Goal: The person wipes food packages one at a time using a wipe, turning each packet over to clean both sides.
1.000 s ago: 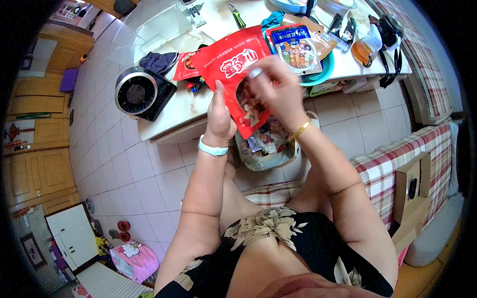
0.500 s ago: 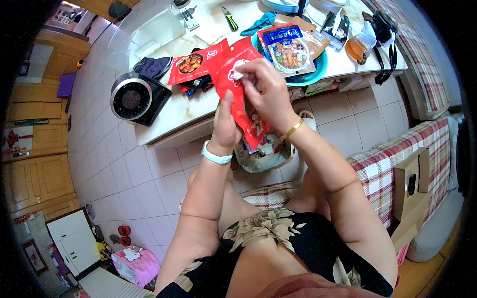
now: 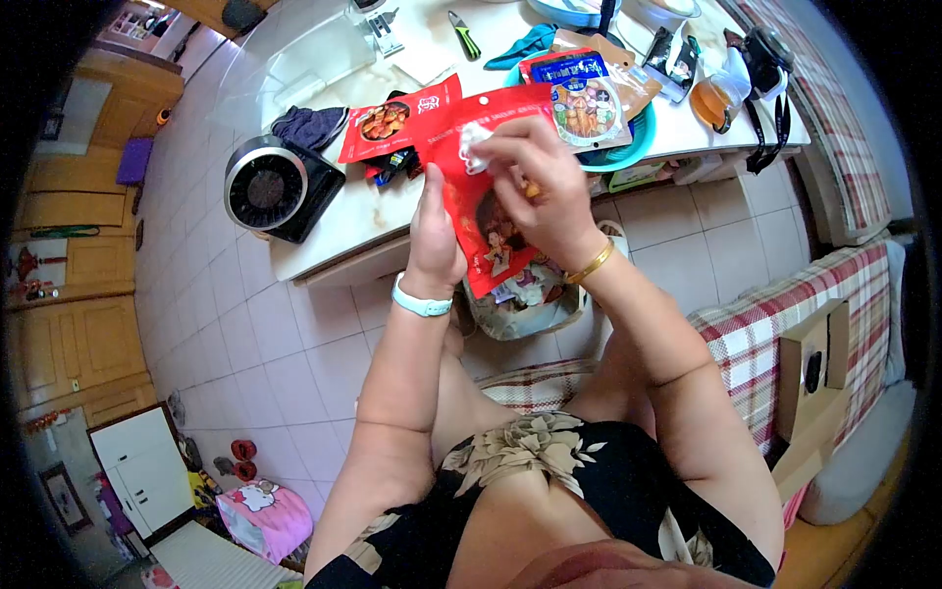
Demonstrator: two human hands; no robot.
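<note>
A red food packet [image 3: 457, 187] with a white logo and a picture of a cooked dish is held up over the table's front edge. My left hand [image 3: 436, 240] grips it along its left side, thumb on the front and the other fingers hidden behind. In front of the packet, my right hand [image 3: 540, 187] is closed, its fingertips pinching a small white wad [image 3: 475, 143], which looks like tissue, against the printed face. Another red packet [image 3: 397, 118] lies on the table to the left. A blue-and-white packet [image 3: 587, 103] rests in a teal basin [image 3: 640, 137] at the right.
Beneath the hands stands a lined bin [image 3: 525, 322] with rubbish in it. A round-faced black appliance [image 3: 270, 191] and a dark cloth [image 3: 306, 126] occupy the table's left. Farther back lie a green-handled knife [image 3: 465, 37] and a teal cloth [image 3: 523, 46]; a jug [image 3: 714, 98] of amber liquid stands right.
The red packet has turned to face me more fully and shows more of its dish picture. My right hand has shifted slightly right and down; my left hand has moved slightly left.
</note>
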